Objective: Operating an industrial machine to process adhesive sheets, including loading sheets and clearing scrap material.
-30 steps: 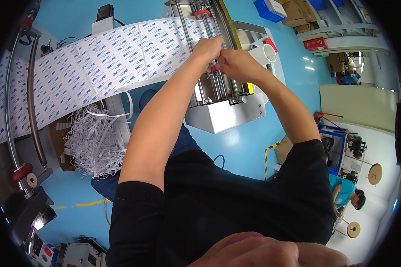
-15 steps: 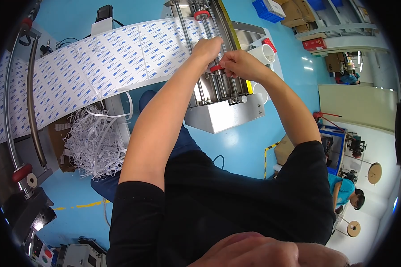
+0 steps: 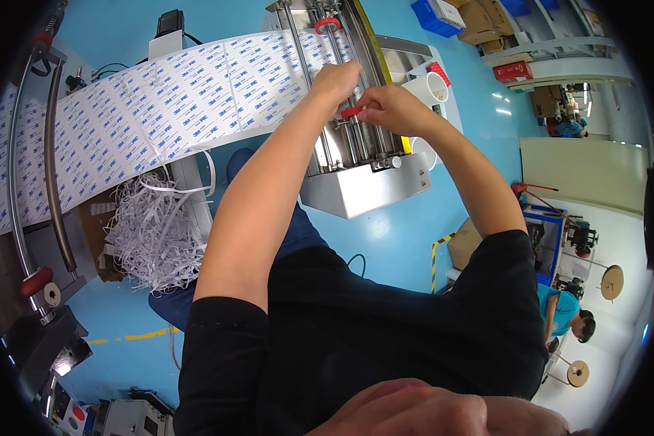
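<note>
Both my hands work over a metal roller machine [image 3: 367,190] with parallel steel shafts. My left hand [image 3: 336,83] lies across the shafts with its fingers curled down, and what they grip is hidden behind the hand. My right hand [image 3: 389,108] is closed in a pinch beside the lower red ring [image 3: 351,112], its fingertips at the ring's right edge; what they hold is too small to make out. An upper red ring [image 3: 327,26] sits further along the same shaft. Below the hands are the shaft ends and a round knob [image 3: 394,163].
A wide white sheet with blue print [image 3: 181,94] runs from the left into the machine. Shredded strips [image 3: 156,232] fill a carton below it. White rolls [image 3: 426,89] stand to the machine's right. A person in a teal shirt [image 3: 557,309] is at far right.
My right hand has shifted slightly at the lower red ring, and its fingers sit a little differently. My left hand stays almost in place over the shafts.
</note>
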A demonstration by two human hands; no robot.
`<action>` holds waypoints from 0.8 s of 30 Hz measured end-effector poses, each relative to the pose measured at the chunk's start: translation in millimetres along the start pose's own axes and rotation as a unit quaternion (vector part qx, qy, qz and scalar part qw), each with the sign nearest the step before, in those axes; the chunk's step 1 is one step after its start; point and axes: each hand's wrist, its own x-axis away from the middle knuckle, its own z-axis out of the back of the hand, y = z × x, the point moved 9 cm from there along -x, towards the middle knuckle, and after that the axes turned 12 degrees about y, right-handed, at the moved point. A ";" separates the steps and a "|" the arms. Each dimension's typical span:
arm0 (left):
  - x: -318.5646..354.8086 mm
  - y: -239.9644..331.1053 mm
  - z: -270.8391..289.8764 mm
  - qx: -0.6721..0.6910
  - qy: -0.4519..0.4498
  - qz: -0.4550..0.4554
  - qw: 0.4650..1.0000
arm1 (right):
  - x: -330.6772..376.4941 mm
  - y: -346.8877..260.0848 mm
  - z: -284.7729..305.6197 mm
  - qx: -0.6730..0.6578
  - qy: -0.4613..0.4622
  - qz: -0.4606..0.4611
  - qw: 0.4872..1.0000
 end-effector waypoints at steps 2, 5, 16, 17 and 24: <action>3.3 -0.9 -3.1 0.001 -0.006 0.011 1.000 | -0.5 6.4 -0.4 -0.010 0.005 -0.007 1.000; 3.6 -2.3 -0.8 0.003 -0.008 0.020 1.000 | -1.4 10.4 -2.2 -0.082 -0.042 -0.074 0.993; 5.9 -0.8 -2.1 0.012 -0.017 0.026 0.999 | -7.8 17.3 -9.6 -0.109 -0.066 -0.082 0.988; 5.8 0.3 -0.8 0.007 -0.009 0.021 1.000 | -8.5 14.4 -8.1 -0.075 -0.046 -0.061 0.994; 9.1 1.2 -3.0 -0.007 -0.011 0.026 1.000 | -11.0 5.5 0.0 -0.105 0.015 -0.060 0.993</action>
